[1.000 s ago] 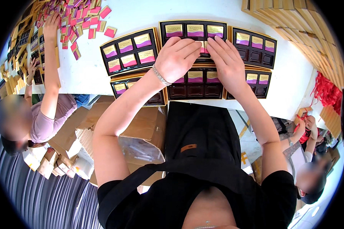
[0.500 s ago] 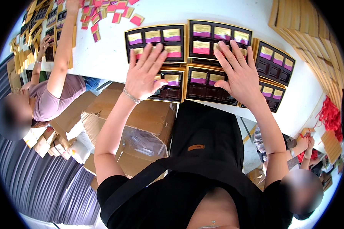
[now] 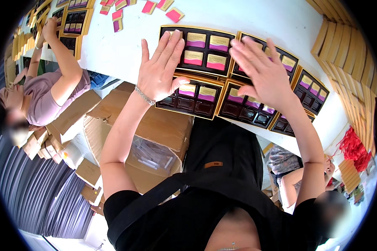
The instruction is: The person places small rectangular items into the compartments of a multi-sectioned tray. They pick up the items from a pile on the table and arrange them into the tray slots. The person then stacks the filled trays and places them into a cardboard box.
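Note:
My left hand (image 3: 159, 71) is open, palm down, its fingertips on or just over the left end of a gold-edged box (image 3: 197, 49) with a black tray. Pink, purple and gold wrapped squares (image 3: 217, 62) sit in that tray. To its right, my right hand (image 3: 262, 73) spreads open over a second such box (image 3: 290, 51), hiding much of its contents. Nearer to me lie a box (image 3: 186, 103) under my left thumb and another (image 3: 246, 113) below my right hand. Both have filled far rows and bare near compartments. Neither hand grips anything.
Two more boxes, one of them farther right (image 3: 312, 98), continue the group. Loose wrapped squares (image 3: 174, 15) lie at the far left. Gold-brown stacks (image 3: 343, 46) and red ribbon (image 3: 355, 148) are at right. An open carton (image 3: 155, 125) stands below the table; co-workers sit either side.
The boxes now appear farther right and slightly nearer relative to my hands. My left hand is now at the far-left box's left end. The left co-worker's raised arm has come down.

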### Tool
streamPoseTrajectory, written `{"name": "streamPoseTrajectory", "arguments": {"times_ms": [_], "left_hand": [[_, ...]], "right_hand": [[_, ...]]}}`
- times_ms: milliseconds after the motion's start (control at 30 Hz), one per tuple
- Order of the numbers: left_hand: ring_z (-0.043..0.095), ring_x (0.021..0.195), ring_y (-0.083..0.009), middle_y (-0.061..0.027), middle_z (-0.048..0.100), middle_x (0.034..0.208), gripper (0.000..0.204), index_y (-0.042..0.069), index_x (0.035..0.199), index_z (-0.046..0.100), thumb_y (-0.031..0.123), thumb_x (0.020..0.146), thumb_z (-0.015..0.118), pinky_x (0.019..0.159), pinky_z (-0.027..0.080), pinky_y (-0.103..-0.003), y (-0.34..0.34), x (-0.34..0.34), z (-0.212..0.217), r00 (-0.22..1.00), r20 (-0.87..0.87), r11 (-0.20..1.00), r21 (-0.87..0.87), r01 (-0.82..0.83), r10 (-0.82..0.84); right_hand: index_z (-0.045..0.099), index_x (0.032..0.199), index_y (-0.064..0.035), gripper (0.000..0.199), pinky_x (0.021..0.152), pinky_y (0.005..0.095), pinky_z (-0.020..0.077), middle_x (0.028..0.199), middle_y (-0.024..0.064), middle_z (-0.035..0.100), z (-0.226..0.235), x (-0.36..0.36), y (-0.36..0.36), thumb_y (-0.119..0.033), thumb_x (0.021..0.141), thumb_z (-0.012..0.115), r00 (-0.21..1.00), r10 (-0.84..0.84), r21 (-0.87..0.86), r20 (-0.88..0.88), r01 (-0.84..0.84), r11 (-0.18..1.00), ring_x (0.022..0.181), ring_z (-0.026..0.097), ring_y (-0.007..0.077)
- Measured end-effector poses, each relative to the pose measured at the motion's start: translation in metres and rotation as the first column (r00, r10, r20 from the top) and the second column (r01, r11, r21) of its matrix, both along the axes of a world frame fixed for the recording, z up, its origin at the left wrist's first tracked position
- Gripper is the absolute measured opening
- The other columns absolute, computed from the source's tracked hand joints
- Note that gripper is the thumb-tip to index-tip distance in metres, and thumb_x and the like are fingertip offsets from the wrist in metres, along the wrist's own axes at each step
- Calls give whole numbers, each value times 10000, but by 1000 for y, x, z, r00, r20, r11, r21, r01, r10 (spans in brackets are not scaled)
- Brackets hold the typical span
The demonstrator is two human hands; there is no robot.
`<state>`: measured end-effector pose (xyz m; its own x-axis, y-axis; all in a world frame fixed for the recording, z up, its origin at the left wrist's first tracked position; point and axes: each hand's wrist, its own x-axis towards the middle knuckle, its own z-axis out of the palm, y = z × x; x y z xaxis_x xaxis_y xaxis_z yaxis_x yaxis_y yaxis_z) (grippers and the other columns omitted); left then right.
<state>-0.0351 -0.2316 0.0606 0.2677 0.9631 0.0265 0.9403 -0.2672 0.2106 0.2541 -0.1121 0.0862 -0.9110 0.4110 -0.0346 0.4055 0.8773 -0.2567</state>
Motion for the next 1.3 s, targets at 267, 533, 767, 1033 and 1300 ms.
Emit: {"name": "streamPoseTrajectory", "arguments": {"times_ms": [267,533,767,1033,1300], "left_hand": [[321,1443,-205,-24,360,1553,771,134,1496,376,661,955,222,1157,30,-629,-13,-5,1,983,-21,973,-151,177,-182],[390,1402,-192,-25,426,1510,789,108,1462,433,676,935,278,1131,44,-671,-16,-7,-9,977,145,977,-124,173,-155],[365,1422,-219,-62,407,1522,879,106,1490,376,746,891,308,1124,-15,-681,-14,-25,1,951,278,974,-142,176,-131],[654,955,-304,-99,674,1090,315,74,1103,663,161,812,747,774,540,-359,98,-104,-58,933,257,904,281,-323,254],[688,740,-210,-97,677,1091,248,79,1119,690,195,900,672,686,550,-297,93,-113,-72,820,371,868,66,-491,436]], "right_hand": [[354,1487,-56,1045,1193,553,125,1565,44,326,-13,-46,-13,-674,683,609,979,205,-187,4,-200,962,1465,259,203],[387,1452,7,1053,1171,565,179,1541,86,353,-12,-57,-15,-674,681,615,962,266,-214,59,-248,945,1445,299,230],[595,1249,-65,635,1121,541,323,1265,63,630,-3,-84,22,-486,781,679,944,223,-35,-242,-238,971,1229,562,218],[644,1227,-75,349,1052,337,422,1309,73,609,-97,-210,137,-134,902,531,842,443,42,-307,-453,891,1218,555,255],[640,1206,-152,389,815,338,537,887,40,560,-89,-168,117,-72,827,674,968,200,232,-151,-162,959,907,588,215]]}}
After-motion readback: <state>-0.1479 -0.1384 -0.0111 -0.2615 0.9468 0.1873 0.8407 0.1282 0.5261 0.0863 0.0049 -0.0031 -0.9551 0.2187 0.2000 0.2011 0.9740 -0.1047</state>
